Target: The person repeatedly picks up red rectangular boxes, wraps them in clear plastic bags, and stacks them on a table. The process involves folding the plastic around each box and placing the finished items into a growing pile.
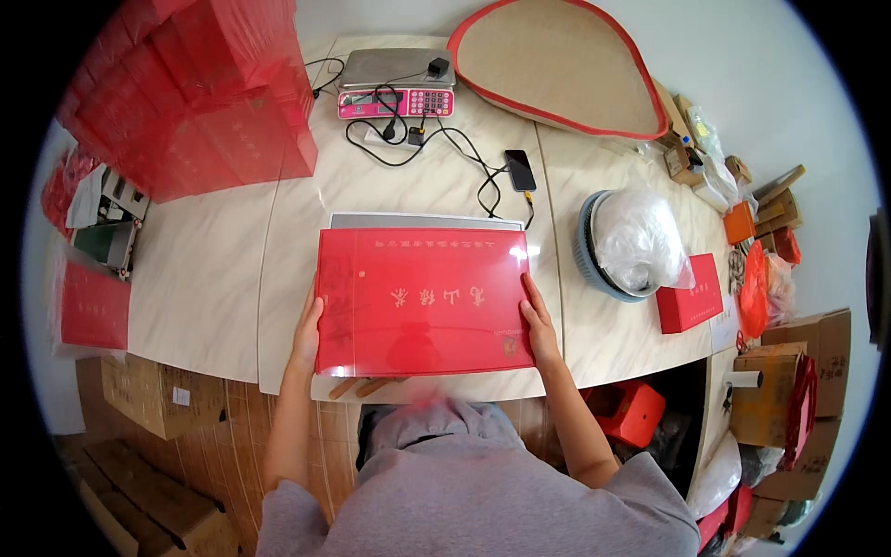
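Note:
A flat red gift box [422, 311] with gold lettering lies level in front of me, near the table's front edge. My left hand [307, 325] is closed on its left side, the thumb at the edge. On the opposite side my right hand [540, 327] grips it the same way. Past the box's far edge shows a strip of a grey panel with a white rim [427, 222]; the red box hides the rest of it. Two wooden handles [360, 386] stick out beneath the near edge.
Behind are a pink-fronted scale [396, 102], tangled black cables and a phone [521, 171]. Wrapped red boxes [232, 139] are stacked at left. A blue tub [588, 251] with clear plastic and a small red box [690, 293] stand right. A red-rimmed tray [557, 65] leans behind.

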Demonstrator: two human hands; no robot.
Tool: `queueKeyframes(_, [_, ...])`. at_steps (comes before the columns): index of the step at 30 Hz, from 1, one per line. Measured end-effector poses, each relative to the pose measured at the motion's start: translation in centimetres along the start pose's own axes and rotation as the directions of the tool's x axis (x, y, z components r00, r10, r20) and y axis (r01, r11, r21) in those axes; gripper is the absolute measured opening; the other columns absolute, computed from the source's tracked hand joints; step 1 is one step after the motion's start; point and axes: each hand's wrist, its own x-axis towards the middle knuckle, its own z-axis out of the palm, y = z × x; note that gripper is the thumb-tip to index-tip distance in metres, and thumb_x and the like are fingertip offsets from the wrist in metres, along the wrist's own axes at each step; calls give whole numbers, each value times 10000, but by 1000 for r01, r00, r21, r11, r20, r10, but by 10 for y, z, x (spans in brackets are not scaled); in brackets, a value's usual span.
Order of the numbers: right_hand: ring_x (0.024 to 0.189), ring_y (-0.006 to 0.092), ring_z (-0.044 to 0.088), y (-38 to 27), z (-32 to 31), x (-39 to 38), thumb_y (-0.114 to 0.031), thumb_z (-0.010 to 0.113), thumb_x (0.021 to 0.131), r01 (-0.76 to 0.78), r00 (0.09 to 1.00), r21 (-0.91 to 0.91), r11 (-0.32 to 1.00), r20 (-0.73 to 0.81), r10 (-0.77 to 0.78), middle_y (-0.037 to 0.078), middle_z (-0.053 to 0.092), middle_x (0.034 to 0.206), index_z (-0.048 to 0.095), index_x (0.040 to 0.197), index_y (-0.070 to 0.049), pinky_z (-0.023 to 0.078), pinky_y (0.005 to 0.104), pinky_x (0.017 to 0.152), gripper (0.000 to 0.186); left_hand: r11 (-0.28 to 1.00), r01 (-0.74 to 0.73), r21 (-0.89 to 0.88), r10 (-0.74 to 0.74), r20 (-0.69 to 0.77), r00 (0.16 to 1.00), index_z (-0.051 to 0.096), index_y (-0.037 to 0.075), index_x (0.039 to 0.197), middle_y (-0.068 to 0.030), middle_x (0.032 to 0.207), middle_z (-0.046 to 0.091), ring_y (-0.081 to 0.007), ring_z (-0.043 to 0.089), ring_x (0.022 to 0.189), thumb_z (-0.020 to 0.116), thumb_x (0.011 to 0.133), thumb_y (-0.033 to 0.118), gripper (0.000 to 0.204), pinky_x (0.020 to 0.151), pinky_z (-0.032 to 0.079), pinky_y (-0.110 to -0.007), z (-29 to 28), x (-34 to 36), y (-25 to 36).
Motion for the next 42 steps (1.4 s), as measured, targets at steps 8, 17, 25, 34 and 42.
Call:
queueKeyframes(8, [1359,177,256,-21,9,-57,-75,393,940,-137,983,59,989,-117,143,109,255,1492,263,1429,-10,210,270,1084,511,977,202,-60,-204,-17,979,320,3,1399,-91,1409,392,-173,386,1278,387,989,270,493,1058,305,-301,4,-31,34])
queueKeyframes(17, [1344,159,276,6,4,-26,-132,418,959,-26,992,-91,996,-126,14,81,286,1482,286,1427,-34,211,272,1088,495,985,127,115,-117,-88,989,334,2,1390,-98,1386,423,-179,412,1259,356,1001,282,480,1053,322,-312,11,-5,18])
queueKeyframes(25, [1353,190,273,12,-12,73,-118,388,970,159,987,-98,982,-16,-161,131,282,1477,266,1417,15,201,274,1094,482,986,9,164,-2,-45,999,361,3,1377,-92,1372,443,-176,414,1254,347,1002,319,491,1049,311,-299,1,75,3])
queueKeyframes(34, [1346,265,302,12,3,-39,-60,352,953,106,988,-555,825,-37,-152,179,306,1457,279,1414,2,227,315,1093,471,956,76,283,-23,-186,982,394,-4,1355,-105,1359,452,-186,426,1236,397,981,377,533,1042,308,-295,-2,-33,-6])
queueKeyframes(42, [1303,331,367,22,66,27,-48,391,937,310,942,-551,775,69,-328,220,387,1392,324,1392,-9,276,341,1078,461,987,8,161,24,-196,980,426,-15,1329,-101,1294,510,-174,492,1164,413,981,338,496,987,382,-294,-51,-8,35])
